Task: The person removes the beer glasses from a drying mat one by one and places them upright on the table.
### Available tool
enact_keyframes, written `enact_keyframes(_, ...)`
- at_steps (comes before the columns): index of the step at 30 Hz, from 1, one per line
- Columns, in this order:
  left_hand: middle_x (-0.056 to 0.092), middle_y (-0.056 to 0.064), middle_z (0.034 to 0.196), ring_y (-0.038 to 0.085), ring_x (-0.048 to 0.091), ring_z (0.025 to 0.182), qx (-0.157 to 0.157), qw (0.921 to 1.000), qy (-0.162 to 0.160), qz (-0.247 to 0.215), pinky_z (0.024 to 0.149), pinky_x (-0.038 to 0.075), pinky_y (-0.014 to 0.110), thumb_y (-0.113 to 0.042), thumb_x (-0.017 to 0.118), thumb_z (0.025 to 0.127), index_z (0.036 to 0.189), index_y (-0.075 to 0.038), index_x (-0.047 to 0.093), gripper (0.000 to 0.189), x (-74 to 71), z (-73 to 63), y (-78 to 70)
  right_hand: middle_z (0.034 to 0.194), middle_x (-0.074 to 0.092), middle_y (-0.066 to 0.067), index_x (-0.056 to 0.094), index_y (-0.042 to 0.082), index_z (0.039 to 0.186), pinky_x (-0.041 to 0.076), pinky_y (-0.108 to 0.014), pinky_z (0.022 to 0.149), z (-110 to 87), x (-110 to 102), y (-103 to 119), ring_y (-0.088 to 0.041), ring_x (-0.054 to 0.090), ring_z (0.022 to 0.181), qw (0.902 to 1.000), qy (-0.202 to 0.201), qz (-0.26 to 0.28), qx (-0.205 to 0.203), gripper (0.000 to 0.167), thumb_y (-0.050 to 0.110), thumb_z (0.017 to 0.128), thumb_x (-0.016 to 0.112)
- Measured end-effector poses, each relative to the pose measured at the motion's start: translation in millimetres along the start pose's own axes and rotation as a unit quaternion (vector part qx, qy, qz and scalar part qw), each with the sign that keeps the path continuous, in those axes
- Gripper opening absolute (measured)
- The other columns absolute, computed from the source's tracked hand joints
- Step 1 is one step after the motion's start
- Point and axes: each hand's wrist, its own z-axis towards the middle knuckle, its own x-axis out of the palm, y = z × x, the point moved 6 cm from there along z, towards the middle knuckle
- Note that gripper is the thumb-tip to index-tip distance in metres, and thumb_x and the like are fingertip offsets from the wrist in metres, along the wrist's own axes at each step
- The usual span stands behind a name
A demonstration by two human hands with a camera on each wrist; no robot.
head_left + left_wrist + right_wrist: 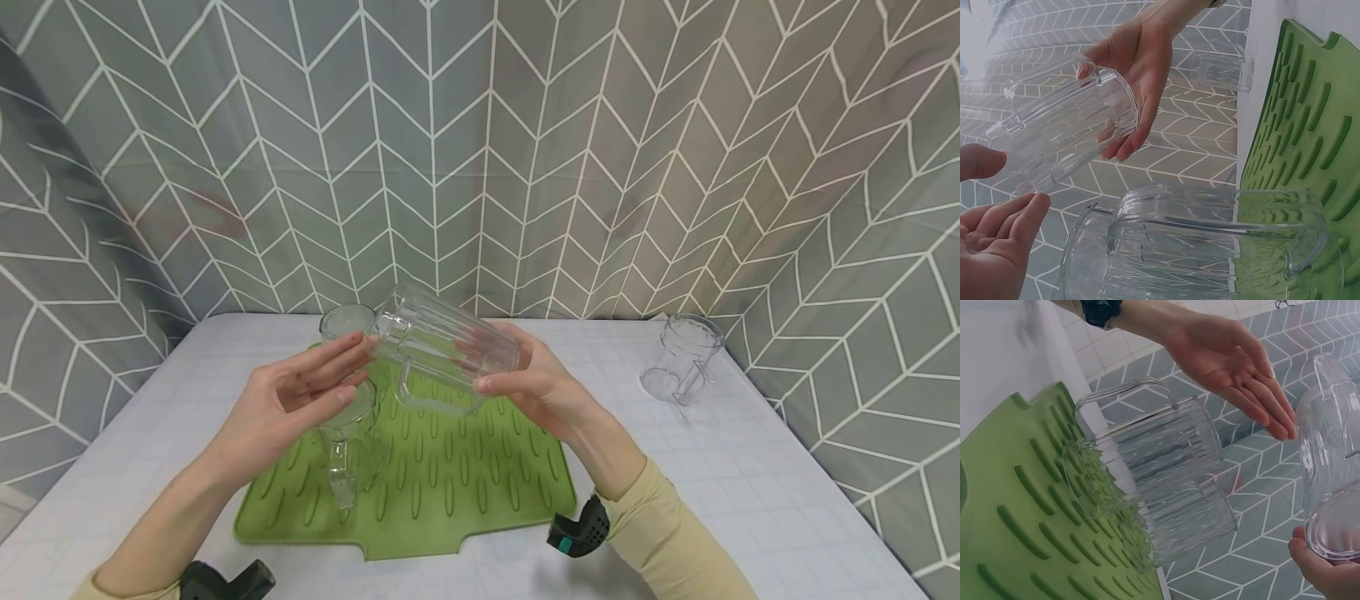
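Note:
My right hand point(551, 392) grips a clear jug point(435, 337) with a handle by one end, fingers and thumb around it. It hangs tilted above the green ridged drying mat point(465, 500), its handle underneath in the head view. At the jug's other end is my left hand point(273, 417), fingers stretched out and fingertips right at the rim, as the left wrist view also shows. Below the left hand, a second clear jug point(341, 475) stands on the mat, partly hidden by that hand. Another clear jug point(347, 318) stands behind it.
One more clear jug point(681, 362) stands on the white-covered table point(750, 500) at the far right. A patterned curtain point(480, 167) rises behind the table and along both sides.

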Motion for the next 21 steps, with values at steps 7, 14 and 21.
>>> enact_keyframes(7, 0.045, 0.005, 0.155, 0.011, 0.055, 0.131, 0.002, 1.0, 0.002, 0.007, 0.105, 0.046, 0.027, 0.009, 0.053, 0.098, 0.154, 0.002, 0.03, 0.06, -2.1, 0.4, 2.4, 0.15, 0.05, -0.011, 0.046, 0.009, 0.143, 0.026, -0.051, 0.123, 1.3, 1.8, -4.7, -0.035, 0.044, 0.141, 0.9999, 0.008, 0.002, 0.013, 0.071, -0.01, 0.078, 0.068)
enact_keyframes(14, 0.044, 0.007, 0.156, 0.013, 0.054, 0.133, 0.015, 0.9998, 0.008, -0.008, 0.107, 0.045, 0.03, 0.012, 0.051, 0.098, 0.155, 0.0, 0.03, 0.062, -1.9, 0.5, 2.2, 0.154, 0.044, -0.015, 0.043, 0.008, 0.147, 0.024, -0.051, 0.123, 2.8, 3.4, -11.0, -0.032, 0.046, 0.14, 0.9993, 0.013, -0.013, 0.034, 0.075, -0.004, 0.079, 0.071)
enact_keyframes(21, 0.041, 0.007, 0.157, 0.013, 0.049, 0.138, 0.031, 0.9993, 0.018, -0.01, 0.109, 0.043, 0.029, 0.015, 0.05, 0.096, 0.155, 0.004, 0.027, 0.063, 1.2, 0.3, 0.5, 0.151, 0.048, -0.014, 0.041, 0.005, 0.15, 0.026, -0.052, 0.121, 4.8, 5.1, -17.2, -0.032, 0.044, 0.142, 0.9982, 0.015, -0.041, 0.042, 0.08, 0.004, 0.079, 0.078)
